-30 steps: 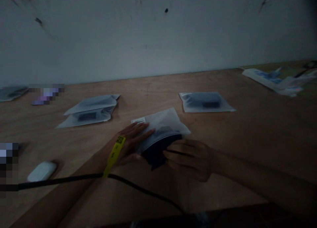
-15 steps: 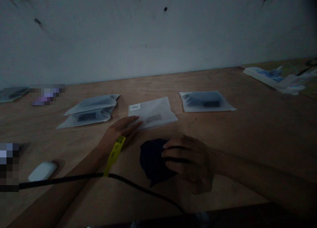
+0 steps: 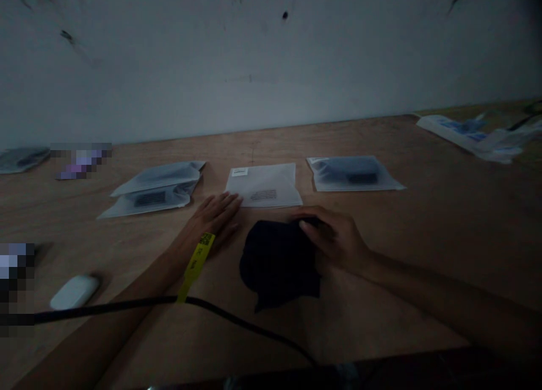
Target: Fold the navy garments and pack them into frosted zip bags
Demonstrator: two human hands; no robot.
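A dark navy piece of folded cloth (image 3: 277,266) lies on the table in front of me; its exact kind is hard to make out in the dim light. My right hand (image 3: 339,237) has its thumb and fingers closed on the upper right corner of this cloth. Lying flat, with fingers stretched out, my left hand (image 3: 217,214) rests its fingertips on the lower left corner of a frosted plastic bag (image 3: 271,181). That bag looks flat and bears a white label and a block of small print.
Two overlapping frosted bags (image 3: 158,178) with dark contents lie left, another filled bag (image 3: 347,172) right. A white rounded case (image 3: 75,292) sits near my left forearm. A black cable (image 3: 237,320) with a yellow tag (image 3: 197,266) crosses in front. Plastic packaging (image 3: 474,136) lies far right.
My right hand has moved from the cloth's middle right side up to its upper corner, uncovering more cloth. The flat bag has been straightened and shifted slightly away; my left hand still touches it.
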